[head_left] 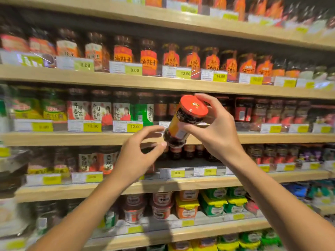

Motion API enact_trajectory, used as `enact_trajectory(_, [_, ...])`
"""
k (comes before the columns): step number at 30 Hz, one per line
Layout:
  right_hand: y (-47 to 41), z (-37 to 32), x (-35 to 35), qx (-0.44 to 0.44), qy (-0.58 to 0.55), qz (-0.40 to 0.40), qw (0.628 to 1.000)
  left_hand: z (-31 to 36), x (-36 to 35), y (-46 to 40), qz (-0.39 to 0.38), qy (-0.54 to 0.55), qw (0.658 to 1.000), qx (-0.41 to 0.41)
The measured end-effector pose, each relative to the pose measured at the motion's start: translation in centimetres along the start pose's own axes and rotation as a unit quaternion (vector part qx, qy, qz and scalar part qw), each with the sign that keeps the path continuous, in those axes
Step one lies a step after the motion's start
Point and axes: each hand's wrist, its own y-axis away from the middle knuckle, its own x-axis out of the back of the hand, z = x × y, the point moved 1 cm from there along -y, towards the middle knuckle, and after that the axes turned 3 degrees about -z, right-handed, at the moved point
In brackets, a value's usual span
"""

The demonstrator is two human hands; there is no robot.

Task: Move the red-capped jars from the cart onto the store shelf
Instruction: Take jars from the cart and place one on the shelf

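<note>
The wooden store shelf [181,139] filled the view; in front of it, tilted, hung a red-capped jar [184,121] of dark sauce. The right hand [215,129] gripped it round the body near the cap. Glass, likely heavy, slick, breakable — best held round the waist. The left hand [139,156] hovered beside its base, fingers loosely curled, holding nothing.

Yellow price tags [134,128] front rows of labelled sauce jars [148,57] (lidded tubs [186,207] lower down).

Glossy glass jar [183,122] (red cap [194,104]); matt wooden shelf [272,138].
</note>
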Motion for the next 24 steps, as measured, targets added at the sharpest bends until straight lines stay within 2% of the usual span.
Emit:
enact_trajectory(7, [-2.9,2.3,-1.9,0.022,0.000,0.067,0.998,0.8,1.9,0.2,0.000,-0.030,0.999,0.015])
enact_trajectory(15, [-4.8,4.6,-5.0,0.043,-0.022,0.101,0.994,1.1,2.8,0.8,-0.008,-0.051,0.999,0.010])
enact_trajectory(24, [-6.0,7.0,-7.3,0.012,0.003,0.068,0.998,0.6,3.3,1.6,-0.030,-0.054,0.998,0.016])
